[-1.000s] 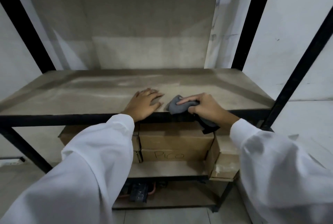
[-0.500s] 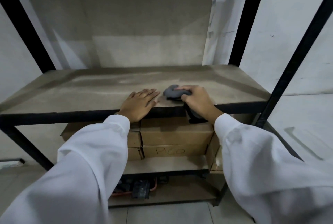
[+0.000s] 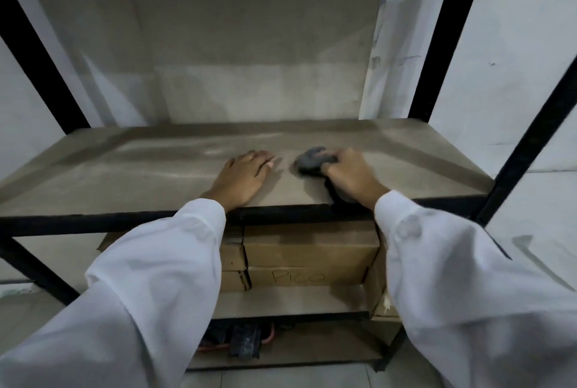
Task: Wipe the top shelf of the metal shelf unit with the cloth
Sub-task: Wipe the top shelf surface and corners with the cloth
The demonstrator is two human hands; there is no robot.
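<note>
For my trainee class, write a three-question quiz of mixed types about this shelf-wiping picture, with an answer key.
1. True or false: the left hand lies flat on the top shelf and holds nothing.
2. Which hand grips the grey cloth? A) the left hand B) the right hand C) both hands
3. Fill in the gap: the cardboard boxes sit on the shelf ____ the one under the hands.

Key: 1 true; 2 B; 3 below.
</note>
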